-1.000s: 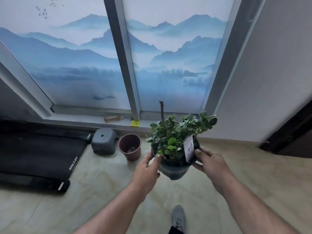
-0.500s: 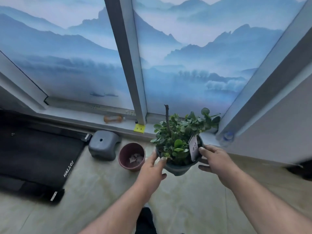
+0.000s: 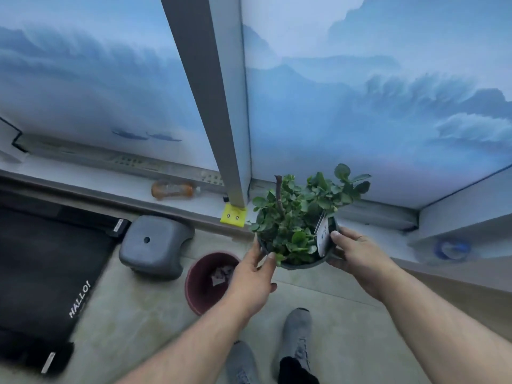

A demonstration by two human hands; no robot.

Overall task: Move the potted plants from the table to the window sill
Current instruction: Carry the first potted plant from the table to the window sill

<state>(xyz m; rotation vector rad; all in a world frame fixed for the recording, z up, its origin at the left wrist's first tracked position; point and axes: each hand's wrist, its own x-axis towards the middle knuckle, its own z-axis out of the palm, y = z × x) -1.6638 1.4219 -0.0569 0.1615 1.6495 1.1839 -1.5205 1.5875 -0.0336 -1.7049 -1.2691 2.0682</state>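
A potted plant [image 3: 293, 225] with small green leaves, a bare brown stem and a white tag sits in a dark grey pot. I hold it in the air just in front of the window sill [image 3: 110, 178]. My left hand [image 3: 253, 275] grips the pot's left rim with the thumb over the edge. On the right side of the rim, my right hand [image 3: 357, 256] grips the pot with its thumb by the tag. The pot's underside is hidden by leaves and hands.
An orange bottle [image 3: 171, 189] lies on the sill and a yellow tag [image 3: 233, 218] hangs at its edge below the window post [image 3: 219, 106]. On the floor stand a grey stool [image 3: 155, 245], an empty maroon pot [image 3: 205, 281] and a black treadmill [image 3: 41, 261]. A blue-capped bottle [image 3: 451, 249] sits at right.
I have stepped closer to the window. The plant in both hands has travelled forward to the sill's edge, and the sill and floor objects look larger.
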